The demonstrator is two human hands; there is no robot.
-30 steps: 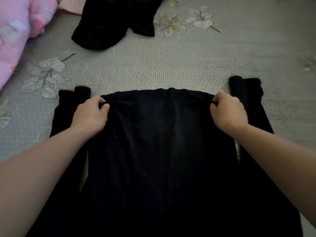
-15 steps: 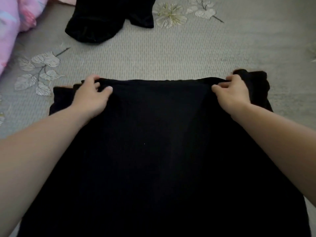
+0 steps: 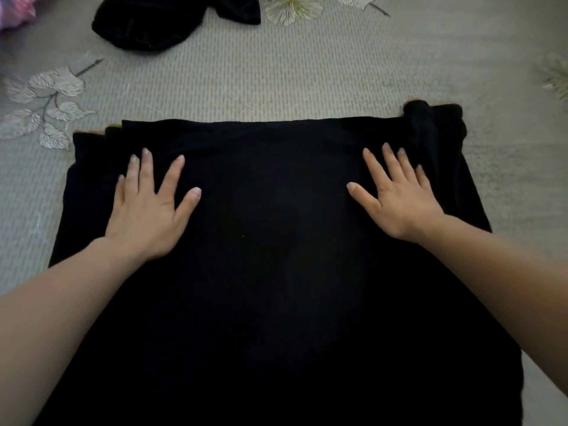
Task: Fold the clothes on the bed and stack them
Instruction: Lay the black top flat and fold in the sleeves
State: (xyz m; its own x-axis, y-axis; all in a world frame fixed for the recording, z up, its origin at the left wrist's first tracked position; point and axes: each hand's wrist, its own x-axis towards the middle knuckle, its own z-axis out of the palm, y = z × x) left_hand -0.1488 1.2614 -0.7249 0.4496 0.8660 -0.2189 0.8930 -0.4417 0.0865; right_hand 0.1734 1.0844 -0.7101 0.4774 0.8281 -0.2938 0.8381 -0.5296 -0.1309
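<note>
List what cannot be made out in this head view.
Black garment, head view: near end cut off by the bottom edge; too dark to tell its type or layers.
Second black garment: far part cut off by the top edge; crumpled, type unclear.
Pink fabric: mostly cut off at the top-left corner, blurred.
Cloth under the left hand and right hand: covered by the flat palms.

A single head-worn wide-angle view looks steeply down, close over the black garment on the bed.
</note>
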